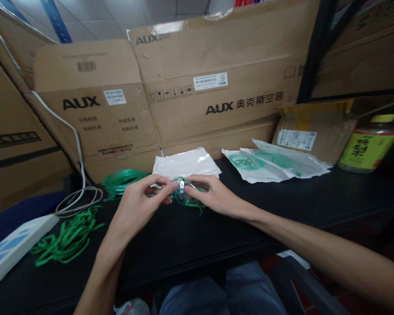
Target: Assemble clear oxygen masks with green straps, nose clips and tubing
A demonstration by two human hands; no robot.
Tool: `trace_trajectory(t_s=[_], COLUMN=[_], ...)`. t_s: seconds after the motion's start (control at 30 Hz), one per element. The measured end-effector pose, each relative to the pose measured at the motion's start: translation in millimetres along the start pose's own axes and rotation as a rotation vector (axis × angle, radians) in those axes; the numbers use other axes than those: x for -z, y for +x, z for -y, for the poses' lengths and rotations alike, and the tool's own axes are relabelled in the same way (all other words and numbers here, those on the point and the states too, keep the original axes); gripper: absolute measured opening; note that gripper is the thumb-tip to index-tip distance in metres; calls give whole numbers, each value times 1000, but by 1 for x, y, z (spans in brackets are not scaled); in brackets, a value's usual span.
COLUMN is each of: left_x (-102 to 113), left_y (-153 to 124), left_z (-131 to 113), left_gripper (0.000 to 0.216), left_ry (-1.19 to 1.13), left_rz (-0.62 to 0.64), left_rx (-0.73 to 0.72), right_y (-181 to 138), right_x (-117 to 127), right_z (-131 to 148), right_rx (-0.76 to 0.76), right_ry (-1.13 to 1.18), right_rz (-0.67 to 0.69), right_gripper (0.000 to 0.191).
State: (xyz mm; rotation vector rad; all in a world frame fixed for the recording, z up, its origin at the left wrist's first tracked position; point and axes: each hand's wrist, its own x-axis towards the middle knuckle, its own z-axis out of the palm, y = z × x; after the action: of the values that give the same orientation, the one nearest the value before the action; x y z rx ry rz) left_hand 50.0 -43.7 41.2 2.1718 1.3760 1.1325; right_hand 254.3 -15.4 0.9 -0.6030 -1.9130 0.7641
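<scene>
Between my two hands is a clear greenish oxygen mask (181, 199) with a metal nose clip (181, 187) facing me. My left hand (151, 189) pinches its left side with thumb and fingers. On the other side my right hand (210, 192) grips the mask, thumb near the clip. A short green elastic strap (197, 206) hangs from the mask's lower right. Coiled green tubing (123, 180) lies just left of my left hand. A stack of white pouches (187, 162) lies behind the hands.
Loose green straps (70, 234) and a white power strip (19, 245) lie at the left. White packets with green contents (276, 162) are at the back right, near a cardboard box (315, 127) and a yellow-labelled bottle (369, 144). Large AUX cardboard (223, 96) walls the back.
</scene>
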Motion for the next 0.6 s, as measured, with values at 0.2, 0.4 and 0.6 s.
trace_trajectory(t_s=[0.2, 0.4, 0.6], left_x=[-4, -9, -8], left_y=[-3, -2, -2], left_z=[1, 3, 1], left_gripper=[36, 34, 33], left_ry=[13, -22, 7], left_rz=[81, 116, 105], left_rx=[25, 27, -2], right_y=[-1, -2, -4], right_x=[3, 3, 4], right_z=[1, 2, 3], right_rx=[24, 22, -1], right_ry=[-1, 21, 29], right_rz=[-4, -9, 12], right_gripper=[26, 26, 30])
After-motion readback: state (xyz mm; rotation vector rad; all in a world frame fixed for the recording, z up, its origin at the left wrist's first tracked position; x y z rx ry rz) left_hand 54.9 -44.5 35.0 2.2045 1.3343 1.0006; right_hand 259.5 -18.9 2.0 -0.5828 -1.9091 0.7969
